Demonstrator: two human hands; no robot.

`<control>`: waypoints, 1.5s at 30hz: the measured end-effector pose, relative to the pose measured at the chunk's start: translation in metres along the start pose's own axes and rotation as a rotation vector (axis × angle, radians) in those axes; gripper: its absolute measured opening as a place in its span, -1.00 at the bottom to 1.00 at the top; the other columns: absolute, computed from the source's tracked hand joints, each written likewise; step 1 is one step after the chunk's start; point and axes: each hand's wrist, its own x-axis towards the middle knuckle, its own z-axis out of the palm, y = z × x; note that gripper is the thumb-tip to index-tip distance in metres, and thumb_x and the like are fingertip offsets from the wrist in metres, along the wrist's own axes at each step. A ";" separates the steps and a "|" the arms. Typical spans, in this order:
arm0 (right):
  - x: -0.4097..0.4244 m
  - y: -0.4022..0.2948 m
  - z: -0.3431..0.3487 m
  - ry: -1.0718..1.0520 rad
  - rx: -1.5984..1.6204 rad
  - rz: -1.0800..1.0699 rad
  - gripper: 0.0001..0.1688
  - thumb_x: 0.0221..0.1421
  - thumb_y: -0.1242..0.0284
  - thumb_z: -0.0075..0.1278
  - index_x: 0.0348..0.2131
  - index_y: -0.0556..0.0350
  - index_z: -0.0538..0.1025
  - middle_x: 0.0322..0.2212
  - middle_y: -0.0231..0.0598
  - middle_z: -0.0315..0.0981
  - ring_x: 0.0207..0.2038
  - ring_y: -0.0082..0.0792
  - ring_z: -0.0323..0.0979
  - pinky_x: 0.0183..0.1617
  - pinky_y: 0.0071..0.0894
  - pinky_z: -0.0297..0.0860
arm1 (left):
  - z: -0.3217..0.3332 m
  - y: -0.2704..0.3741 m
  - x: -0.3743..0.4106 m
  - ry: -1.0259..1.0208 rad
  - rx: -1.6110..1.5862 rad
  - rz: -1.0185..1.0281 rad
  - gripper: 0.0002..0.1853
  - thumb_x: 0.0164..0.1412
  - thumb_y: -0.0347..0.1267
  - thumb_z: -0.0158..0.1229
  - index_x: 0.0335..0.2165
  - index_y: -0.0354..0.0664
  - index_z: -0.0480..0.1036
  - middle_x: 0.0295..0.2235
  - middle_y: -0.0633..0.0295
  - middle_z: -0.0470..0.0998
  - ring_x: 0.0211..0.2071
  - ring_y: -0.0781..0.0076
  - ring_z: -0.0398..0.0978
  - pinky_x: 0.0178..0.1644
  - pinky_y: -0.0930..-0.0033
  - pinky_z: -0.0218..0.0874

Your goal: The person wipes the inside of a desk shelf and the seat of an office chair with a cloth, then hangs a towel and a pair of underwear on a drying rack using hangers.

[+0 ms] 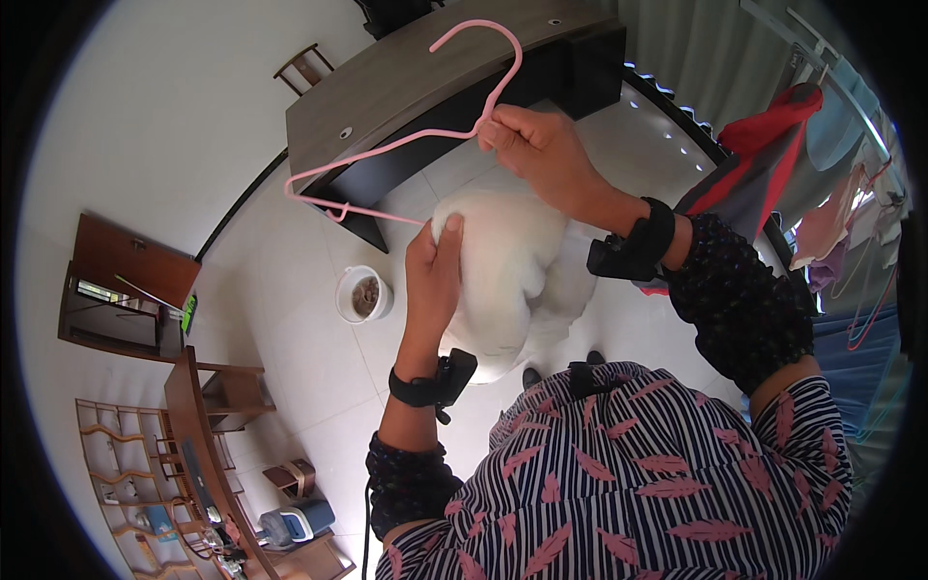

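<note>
My right hand (533, 156) grips a pink clothes hanger (377, 148) at the base of its hook, which curves up and to the left. White, soft-looking fabric (500, 268) hangs in folds below the hanger, at the middle of the view. My left hand (435, 268) pinches the fabric's upper left edge, thumb on top, where the hanger's lower bar reaches it. The bar's right part is hidden behind the hand and the fabric. The hanger's left corner sticks out bare, with a small hook on the bar.
A long grey-topped desk (449, 65) stands ahead. A white bucket (365, 294) with brownish contents is on the tiled floor. On the right, a rack (859, 119) carries a red and grey garment (761, 152) and others. A wooden table (210, 449) stands at the lower left.
</note>
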 end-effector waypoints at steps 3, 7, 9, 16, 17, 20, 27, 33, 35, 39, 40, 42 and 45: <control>-0.018 -0.017 0.010 -0.165 -0.104 -0.180 -0.82 0.17 0.41 -0.08 -0.39 0.19 0.41 -0.59 -0.26 0.40 -0.59 -0.40 0.31 -0.50 -0.49 0.25 | 0.012 -0.002 0.034 0.104 -0.629 -0.267 -0.68 0.29 -0.23 -0.08 -0.28 -0.31 0.41 -0.45 0.37 0.45 -0.44 0.65 0.34 -0.36 0.57 0.20; -0.049 -0.022 0.014 -0.423 -0.489 -0.675 -0.89 -0.01 0.49 0.00 -0.38 0.05 0.46 -0.47 -0.30 0.46 -0.49 -0.28 0.45 -0.45 -0.45 0.39 | 0.021 0.028 0.046 -0.159 -0.132 -0.153 -0.68 0.30 -0.22 -0.12 -0.28 -0.25 0.43 -0.46 0.37 0.44 -0.43 0.52 0.38 -0.37 0.42 0.24; -0.041 -0.014 0.006 -0.204 -0.480 -0.713 -0.90 0.00 0.50 -0.01 -0.38 0.06 0.46 -0.48 -0.31 0.45 -0.50 -0.28 0.45 -0.46 -0.44 0.38 | 0.014 0.005 0.057 -0.111 0.553 0.336 -0.69 0.29 -0.22 -0.09 -0.31 -0.26 0.42 -0.48 0.40 0.42 -0.45 0.56 0.36 -0.39 0.42 0.23; -0.047 0.001 -0.037 -0.107 -0.167 -0.047 -0.81 0.18 0.42 -0.11 -0.38 0.21 0.42 -0.65 -0.27 0.29 -0.63 -0.49 0.22 -0.55 -0.55 0.17 | 0.026 -0.002 0.050 -0.016 -0.683 -0.135 -0.70 0.30 -0.25 -0.12 -0.25 -0.28 0.39 -0.37 0.14 0.53 -0.39 0.22 0.51 -0.35 0.18 0.36; -0.052 0.000 -0.035 -0.122 -0.174 -0.066 -0.80 0.19 0.41 -0.11 -0.38 0.21 0.42 -0.65 -0.27 0.28 -0.63 -0.48 0.22 -0.55 -0.55 0.17 | 0.020 -0.007 0.059 -0.013 -0.888 -0.212 -0.69 0.30 -0.24 -0.13 -0.24 -0.30 0.38 -0.37 0.11 0.53 -0.37 0.21 0.51 -0.32 0.16 0.38; -0.056 -0.015 -0.049 -0.122 -0.232 -0.007 -0.82 0.18 0.43 -0.09 -0.39 0.21 0.42 -0.65 -0.26 0.28 -0.63 -0.45 0.20 -0.53 -0.54 0.19 | -0.009 -0.016 0.077 0.198 -0.610 -0.085 -0.65 0.28 -0.23 -0.11 -0.19 -0.35 0.34 -0.34 -0.04 0.53 -0.40 0.02 0.54 -0.29 0.10 0.41; -0.045 -0.006 -0.051 -0.066 -0.298 -0.054 -0.79 0.18 0.43 -0.12 -0.45 0.22 0.39 -0.63 -0.26 0.30 -0.62 -0.52 0.19 -0.51 -0.57 0.20 | 0.009 -0.004 0.079 0.399 1.333 0.539 -0.95 0.02 -0.45 0.03 -0.47 -0.17 0.33 -0.53 0.15 0.39 -0.50 0.21 0.49 -0.52 0.27 0.33; -0.028 0.006 -0.043 -0.059 -0.049 0.189 -0.67 0.25 0.31 -0.17 -0.50 0.15 0.38 -0.73 -0.57 0.08 -0.67 -0.74 -0.01 -0.61 -0.68 -0.04 | -0.010 -0.025 0.096 0.429 1.427 0.535 -0.92 0.00 -0.46 0.05 -0.44 -0.18 0.34 -0.44 0.17 0.36 -0.40 0.20 0.42 -0.41 0.26 0.31; -0.032 0.028 -0.047 -0.008 0.014 0.234 -0.66 0.25 0.29 -0.17 -0.51 0.13 0.37 -0.73 -0.57 0.05 -0.68 -0.75 -0.05 -0.62 -0.67 -0.07 | 0.008 -0.034 0.093 0.396 1.253 0.779 -0.89 -0.03 -0.44 0.12 -0.44 -0.18 0.38 -0.43 0.17 0.38 -0.36 0.16 0.40 -0.34 0.19 0.25; -0.026 0.032 -0.047 0.049 0.181 0.265 -0.63 0.22 0.27 -0.12 -0.54 0.17 0.38 -0.76 -0.55 0.09 -0.73 -0.74 -0.06 -0.66 -0.64 -0.09 | 0.056 -0.063 0.012 0.133 0.797 0.632 -0.84 -0.05 -0.40 0.22 -0.44 -0.15 0.40 -0.44 0.22 0.42 -0.34 0.19 0.39 -0.32 0.21 0.23; -0.024 0.026 -0.046 0.036 0.222 0.270 -0.63 0.22 0.27 -0.12 -0.54 0.17 0.37 -0.76 -0.56 0.08 -0.72 -0.74 -0.06 -0.66 -0.64 -0.09 | 0.066 -0.083 -0.007 0.042 0.698 0.443 -0.83 -0.03 -0.38 0.23 -0.43 -0.14 0.39 -0.45 0.25 0.43 -0.32 0.21 0.39 -0.30 0.22 0.24; -0.021 0.016 -0.047 0.016 0.287 0.283 -0.64 0.22 0.27 -0.13 -0.52 0.16 0.37 -0.75 -0.58 0.07 -0.72 -0.74 -0.08 -0.66 -0.64 -0.10 | 0.093 -0.112 -0.026 -0.044 0.423 0.219 -0.63 -0.09 -0.28 0.32 -0.33 -0.19 0.36 -0.36 0.18 0.43 -0.28 0.18 0.40 -0.26 0.23 0.26; -0.016 0.023 -0.034 0.031 0.410 0.324 -0.67 0.23 0.27 -0.15 -0.49 0.13 0.36 -0.72 -0.57 0.09 -0.71 -0.74 -0.06 -0.65 -0.66 -0.11 | 0.128 -0.129 -0.053 0.053 0.439 0.381 0.01 -0.35 -0.19 0.49 0.02 -0.33 0.07 -0.06 -0.06 0.21 -0.15 0.13 0.30 -0.18 0.24 0.25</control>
